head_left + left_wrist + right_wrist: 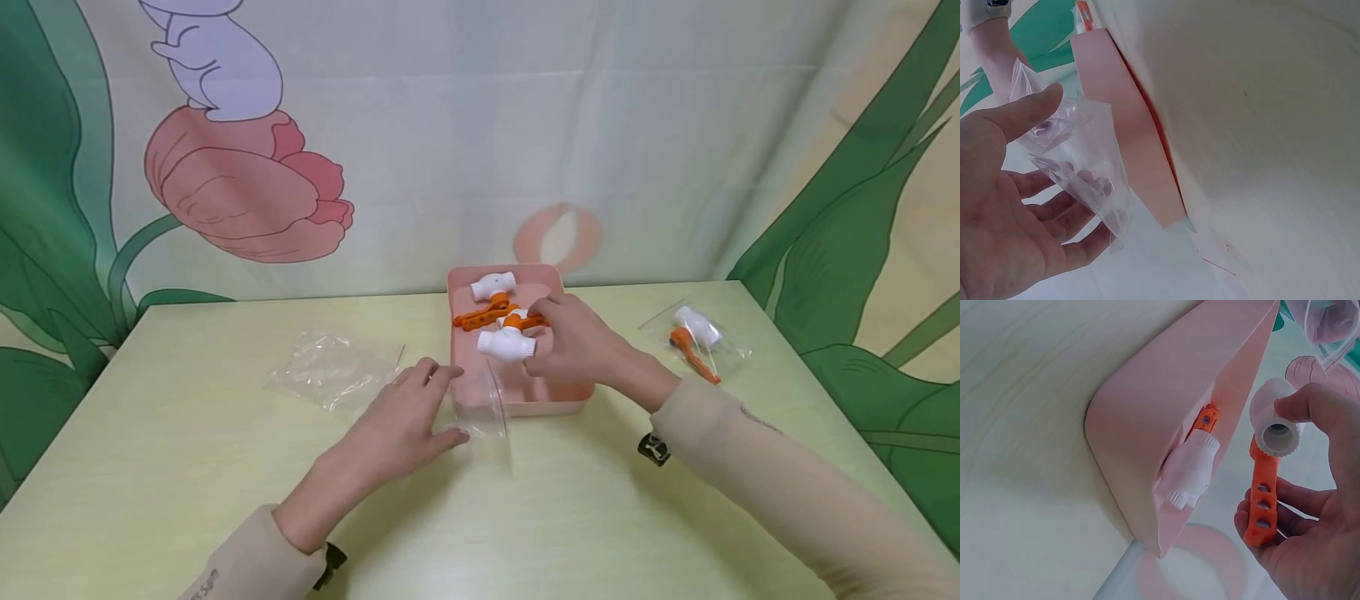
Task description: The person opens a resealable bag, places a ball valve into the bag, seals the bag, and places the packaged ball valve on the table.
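Observation:
My right hand [581, 343] holds a white plastic ball valve [1275, 415] with an orange lever, above the pink tray [551, 409]. The thumb presses on the white body, and the fingers are curled by the lever. In front of the tray my left hand [397, 423] holds a clear zip bag [1088, 156] between thumb and fingers. Nothing shows inside that bag. More white valves with orange levers lie in the tray, one valve [492, 286] near its back edge. Part of the tray's contents is hidden behind my right hand.
Several clear bags [333, 367] lie in a loose pile left of the tray. To the right, a bagged valve [697, 329] with an orange lever rests on the pale table [600, 517]. A printed curtain [420, 150] hangs behind the table.

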A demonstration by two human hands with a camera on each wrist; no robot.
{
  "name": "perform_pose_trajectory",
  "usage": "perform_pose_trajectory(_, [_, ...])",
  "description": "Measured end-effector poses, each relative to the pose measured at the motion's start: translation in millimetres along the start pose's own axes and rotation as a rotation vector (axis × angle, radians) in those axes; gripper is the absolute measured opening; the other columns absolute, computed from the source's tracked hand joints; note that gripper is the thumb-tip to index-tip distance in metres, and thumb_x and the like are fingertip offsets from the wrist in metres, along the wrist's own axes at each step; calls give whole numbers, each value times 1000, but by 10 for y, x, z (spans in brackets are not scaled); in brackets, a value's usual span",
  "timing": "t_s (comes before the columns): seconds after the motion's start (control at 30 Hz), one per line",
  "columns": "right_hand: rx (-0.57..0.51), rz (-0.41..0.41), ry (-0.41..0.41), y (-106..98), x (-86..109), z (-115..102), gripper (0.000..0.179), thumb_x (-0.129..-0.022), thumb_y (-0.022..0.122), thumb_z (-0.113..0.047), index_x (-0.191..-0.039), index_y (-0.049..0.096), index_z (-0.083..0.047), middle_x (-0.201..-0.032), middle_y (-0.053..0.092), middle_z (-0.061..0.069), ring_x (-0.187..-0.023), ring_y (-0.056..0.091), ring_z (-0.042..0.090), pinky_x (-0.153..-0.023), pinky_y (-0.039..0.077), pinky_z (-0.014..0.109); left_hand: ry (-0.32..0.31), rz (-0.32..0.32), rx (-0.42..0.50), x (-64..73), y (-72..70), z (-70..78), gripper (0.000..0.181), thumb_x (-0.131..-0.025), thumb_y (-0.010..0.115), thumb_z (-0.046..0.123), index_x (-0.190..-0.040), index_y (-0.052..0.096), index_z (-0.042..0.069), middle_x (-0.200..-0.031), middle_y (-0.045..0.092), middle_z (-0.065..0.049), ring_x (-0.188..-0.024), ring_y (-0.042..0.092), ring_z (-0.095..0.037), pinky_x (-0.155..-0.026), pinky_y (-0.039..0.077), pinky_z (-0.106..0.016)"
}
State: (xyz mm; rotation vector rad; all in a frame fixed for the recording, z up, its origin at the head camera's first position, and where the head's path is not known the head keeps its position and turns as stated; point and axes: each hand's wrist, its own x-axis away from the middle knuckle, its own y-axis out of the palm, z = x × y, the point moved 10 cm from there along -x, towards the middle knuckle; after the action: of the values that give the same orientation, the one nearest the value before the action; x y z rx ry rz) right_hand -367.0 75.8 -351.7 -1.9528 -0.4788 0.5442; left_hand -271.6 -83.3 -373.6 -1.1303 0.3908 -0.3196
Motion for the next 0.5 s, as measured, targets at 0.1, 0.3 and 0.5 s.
perform_pose_trajectory(0.1, [-1,18,-25,-43,42,-15,48,-76,80,-22,-117,66,1,-114,66,12,-104,57,31,-90,50,42,-3,10,12,0,-19,-29,76,-84,87,30,-144,51,-1,-126,56,-14,-111,59,-29,-92,53,-44])
perform_pose_trajectory(0.3, [3,43,-61,-118,112,-43,50,-76,81,-23,-118,67,0,-114,66,9,-105,59,30,-91,50,43,-28,6,31,-7,-27,-85,75,-86,86,30,-144,51,-1,-127,55,-14,-111,59,-29,-92,53,-46])
perform_pose_trajectory(0.5, [-31,56,-95,-194,189,-103,51,-75,83,-22,-118,67,-1,-115,66,8,-105,59,29,-92,51,44,-48,25,31,-12,-69,-130,72,-86,86,28,-143,52,0,-128,56,-15,-110,60,-31,-92,54,-47])
